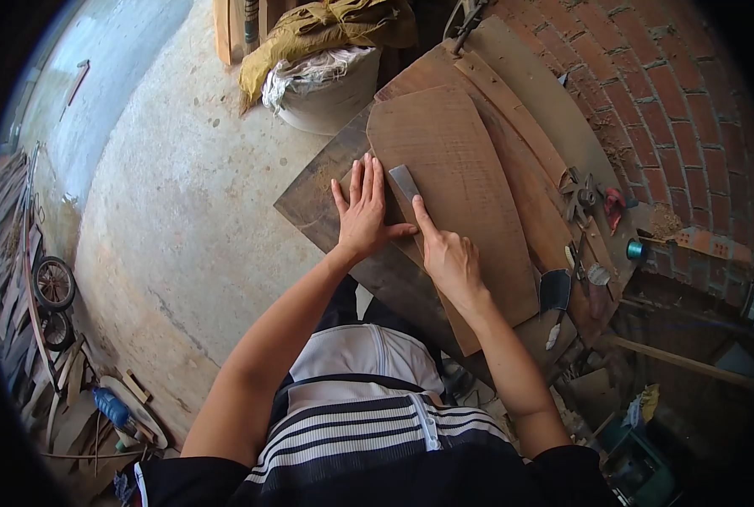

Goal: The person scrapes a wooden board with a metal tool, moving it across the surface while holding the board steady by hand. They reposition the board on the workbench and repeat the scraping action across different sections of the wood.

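Observation:
A flat brown board with a rounded end (453, 144) lies on top of other boards on a dark wooden work surface (309, 194). On this board rests a flat metal blade (403, 182), and my right hand (451, 258) is closed round its lower part, the index finger stretched along it. Whatever handle it has is hidden under my palm. My left hand (365, 207) lies flat with fingers spread at the board's left edge, its thumb pointing toward my right hand. It holds nothing.
A white sack (322, 93) with brown cloth stands beyond the surface. Metal tools (581, 194), a teal spool (635, 249) and a dark scraper-like piece (554, 291) lie at the right, near a brick wall (681, 101). Wheels (53, 283) and wood scraps are at the left.

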Available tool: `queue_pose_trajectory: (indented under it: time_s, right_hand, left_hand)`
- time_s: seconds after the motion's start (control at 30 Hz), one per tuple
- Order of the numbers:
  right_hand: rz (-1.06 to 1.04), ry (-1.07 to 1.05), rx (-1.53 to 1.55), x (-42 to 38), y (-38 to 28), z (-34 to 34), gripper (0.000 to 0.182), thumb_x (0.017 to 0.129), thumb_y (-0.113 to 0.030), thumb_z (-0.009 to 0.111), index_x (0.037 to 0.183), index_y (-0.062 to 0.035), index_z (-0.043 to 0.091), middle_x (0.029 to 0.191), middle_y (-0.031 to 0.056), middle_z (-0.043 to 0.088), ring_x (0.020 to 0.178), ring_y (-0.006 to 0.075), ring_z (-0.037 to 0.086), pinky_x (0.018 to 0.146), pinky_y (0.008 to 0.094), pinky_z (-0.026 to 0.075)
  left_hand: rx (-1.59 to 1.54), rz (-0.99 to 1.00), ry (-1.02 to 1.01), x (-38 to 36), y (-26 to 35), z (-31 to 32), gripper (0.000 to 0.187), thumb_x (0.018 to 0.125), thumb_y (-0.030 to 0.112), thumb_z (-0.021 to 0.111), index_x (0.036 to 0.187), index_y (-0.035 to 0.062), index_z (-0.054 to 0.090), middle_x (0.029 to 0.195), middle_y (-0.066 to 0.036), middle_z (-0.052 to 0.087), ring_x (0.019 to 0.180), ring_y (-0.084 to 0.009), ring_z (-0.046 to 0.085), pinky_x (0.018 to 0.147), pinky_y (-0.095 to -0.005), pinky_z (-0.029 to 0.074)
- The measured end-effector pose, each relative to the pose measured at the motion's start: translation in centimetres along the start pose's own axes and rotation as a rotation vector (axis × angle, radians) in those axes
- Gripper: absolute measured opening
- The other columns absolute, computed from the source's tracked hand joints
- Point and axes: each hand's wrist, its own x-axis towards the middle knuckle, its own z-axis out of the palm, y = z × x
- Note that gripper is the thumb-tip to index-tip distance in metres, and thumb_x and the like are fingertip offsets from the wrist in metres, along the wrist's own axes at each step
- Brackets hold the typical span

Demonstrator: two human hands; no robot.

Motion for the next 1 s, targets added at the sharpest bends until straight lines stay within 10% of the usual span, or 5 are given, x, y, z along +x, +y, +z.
queue_pose_trajectory:
  time_s: [0.63, 1.0]
  right_hand:
    - [0.018, 0.094, -0.024, 8.9, -3.6, 0.0, 0.057, 0.097, -0.020, 0.047, 0.153, -0.0191, 0.037, 0.078, 0.0269, 0.069, 0.078, 0.0465, 0.071, 0.070, 0.0574, 0.056]
    - [0.104, -0.005, -0.016, 5.9, -3.5, 0.0, 0.063, 0.094, -0.021, 0.054, 0.155, -0.0234, 0.035, 0.078, 0.0264, 0.070, 0.077, 0.0463, 0.071, 0.072, 0.0575, 0.055]
  left_hand:
    - [-0.015, 0.022, -0.008, 0.1, -0.2, 0.1, 0.134, 0.061, 0.038, 0.088, 0.160, 0.0024, 0.005, 0.169, -0.014, 0.008, 0.156, -0.0317, 0.003, 0.119, -0.0656, -0.002]
    - [-0.017, 0.023, 0.005, 0.1, -0.2, 0.2, 0.137, 0.061, 0.046, 0.088, 0.160, 0.0017, 0.005, 0.169, -0.014, 0.007, 0.156, -0.0326, 0.002, 0.119, -0.0646, -0.003]
